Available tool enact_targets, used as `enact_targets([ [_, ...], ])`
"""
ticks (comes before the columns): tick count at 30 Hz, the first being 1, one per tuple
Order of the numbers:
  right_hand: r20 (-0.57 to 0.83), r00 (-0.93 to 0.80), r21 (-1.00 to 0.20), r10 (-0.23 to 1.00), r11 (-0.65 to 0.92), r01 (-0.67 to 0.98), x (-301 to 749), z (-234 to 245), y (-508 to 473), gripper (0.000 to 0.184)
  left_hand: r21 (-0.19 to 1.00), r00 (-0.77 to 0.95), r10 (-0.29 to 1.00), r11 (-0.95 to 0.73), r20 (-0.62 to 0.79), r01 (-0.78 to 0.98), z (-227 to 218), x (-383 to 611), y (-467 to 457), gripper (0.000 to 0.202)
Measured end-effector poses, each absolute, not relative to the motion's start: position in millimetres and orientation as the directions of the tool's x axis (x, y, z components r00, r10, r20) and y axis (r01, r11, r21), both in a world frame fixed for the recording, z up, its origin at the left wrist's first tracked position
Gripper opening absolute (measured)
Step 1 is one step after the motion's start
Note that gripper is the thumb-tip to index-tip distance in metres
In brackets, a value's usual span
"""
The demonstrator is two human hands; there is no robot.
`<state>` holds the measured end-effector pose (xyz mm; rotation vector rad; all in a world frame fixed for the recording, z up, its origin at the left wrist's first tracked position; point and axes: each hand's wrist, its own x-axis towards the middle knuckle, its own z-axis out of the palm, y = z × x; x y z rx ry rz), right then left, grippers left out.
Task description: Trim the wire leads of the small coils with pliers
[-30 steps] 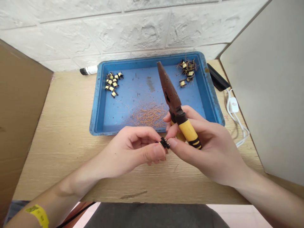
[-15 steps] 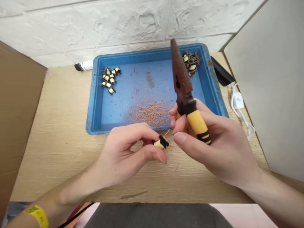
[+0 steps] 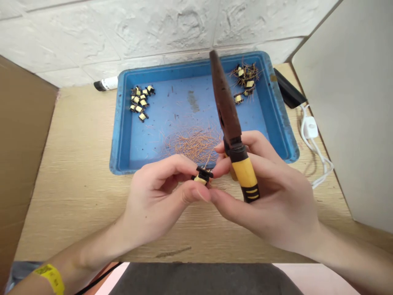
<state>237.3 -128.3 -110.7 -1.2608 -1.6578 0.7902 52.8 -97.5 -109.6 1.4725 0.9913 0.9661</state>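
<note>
Between the thumb and forefinger of my left hand (image 3: 166, 192) is a small black-and-yellow transformer coil (image 3: 202, 176), with thin wire ends showing at its far side. My right hand (image 3: 270, 192) carries a pair of pliers (image 3: 229, 110) with rusty jaws pointing up and away and yellow-black handles lying across the palm. The right thumb and fingertips reach the coil's right side, close against the left fingertips. Just beyond both hands, cut copper wire bits (image 3: 195, 143) lie heaped in the blue tray (image 3: 112, 151).
Inside the tray, several similar coils (image 3: 139, 102) sit at the left, and another cluster with long wires (image 3: 247, 78) at the back right. A white tube with a black cap (image 3: 106, 84) lies behind left. At right are a black bar (image 3: 288, 88) and a white corded switch (image 3: 310, 127).
My right hand has moved left with the pliers, bringing its fingertips to the coil. The coil has turned slightly in my left hand.
</note>
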Motion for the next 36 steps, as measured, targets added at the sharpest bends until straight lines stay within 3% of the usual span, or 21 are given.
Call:
enact_targets([
  [7, 0.302, -0.071, -0.84, 0.951, 0.3, 0.452, 238.1, -111.5, -128.9, 0.012, 0.998, 0.37, 0.929, -0.037, 0.015, 0.052, -110.6, 52.0, -97.3, 0.04],
  [24, 0.288, -0.055, -0.874, 0.956, 0.286, 0.393, 238.3, -108.6, -128.9, 0.01, 0.996, 0.357, 0.933, -0.069, 0.048, 0.047, -112.3, 51.8, -97.5, 0.037],
  [36, 0.296, -0.066, -0.839, 0.953, 0.292, 0.46, 239.3, -109.5, -129.7, 0.009, 0.995, 0.434, 0.897, 0.05, -0.085, 0.091, -110.8, 51.3, -96.8, 0.026],
])
